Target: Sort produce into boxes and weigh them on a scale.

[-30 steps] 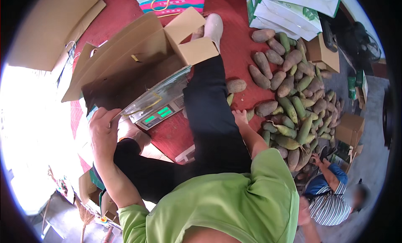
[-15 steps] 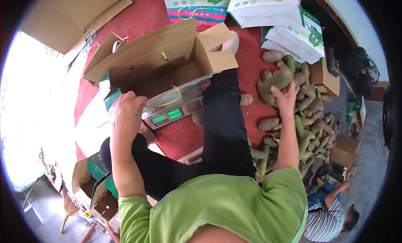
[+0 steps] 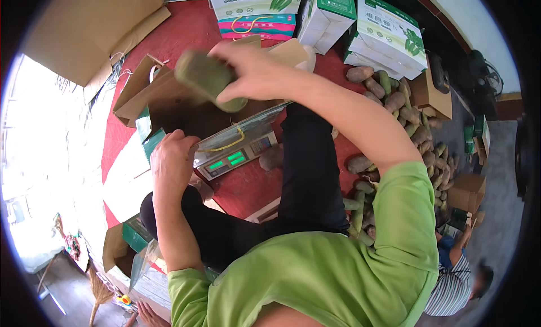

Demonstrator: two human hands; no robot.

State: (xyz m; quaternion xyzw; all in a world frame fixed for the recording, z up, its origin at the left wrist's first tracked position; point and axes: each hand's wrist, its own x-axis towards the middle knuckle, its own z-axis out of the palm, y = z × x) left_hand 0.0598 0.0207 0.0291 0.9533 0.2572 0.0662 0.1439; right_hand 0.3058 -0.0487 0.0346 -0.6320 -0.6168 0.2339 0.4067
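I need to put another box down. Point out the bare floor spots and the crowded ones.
Bare red floor shows between the flattened cardboard and the printed cartons, and a smaller patch just below the scale. The right side is crowded with the vegetable pile. The open box fills the middle.

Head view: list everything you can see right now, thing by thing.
Green radish: one, dull green, held above the open box.
Cardboard box: one, brown, open, on the scale.
Scale: one, grey, green display, on the red mat.
Red mat: one, on the floor.
Radish pile: many, green-brown, at right.
Printed cartons: several, white and green, top.
Another person: one, striped shirt, lower right.
Left hand: on the box's near edge.
Right hand: grips the radish.
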